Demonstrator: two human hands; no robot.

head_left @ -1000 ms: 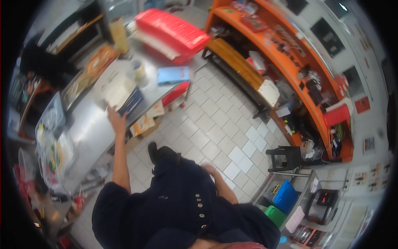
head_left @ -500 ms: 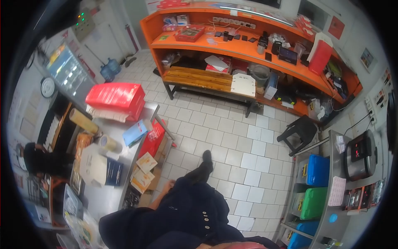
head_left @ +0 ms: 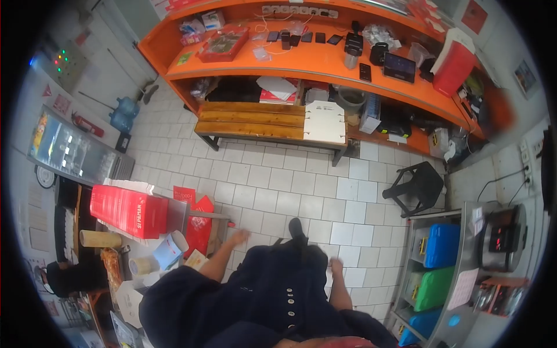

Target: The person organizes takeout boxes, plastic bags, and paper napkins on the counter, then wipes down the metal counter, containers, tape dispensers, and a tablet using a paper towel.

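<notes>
My left hand (head_left: 239, 236) hangs over the tiled floor, just right of the steel table's corner. Its slightly blurred fingers look loosely apart, and no object shows in them. On the other side of my body is my right hand (head_left: 336, 267), low over the tiles and blurred, its fingers partly hidden. Neither hand touches anything that I can see. Nearest to my left hand are a red printed bag (head_left: 199, 229) and the table leg. A stack of red cartons (head_left: 129, 211) stands on the table, with a light blue box (head_left: 170, 250) beside it.
Ahead, a wooden bench (head_left: 249, 120) with flat white cardboard on it stands before an orange counter (head_left: 232, 68) holding phones and a tablet. A black stool (head_left: 415, 188) and a shelf with coloured bins (head_left: 441, 246) are at right. Another person (head_left: 75, 279) is at far left.
The bench and counter appear closer and the view has turned. My left hand has come out from beside the table and forward; my right hand has come into view.
</notes>
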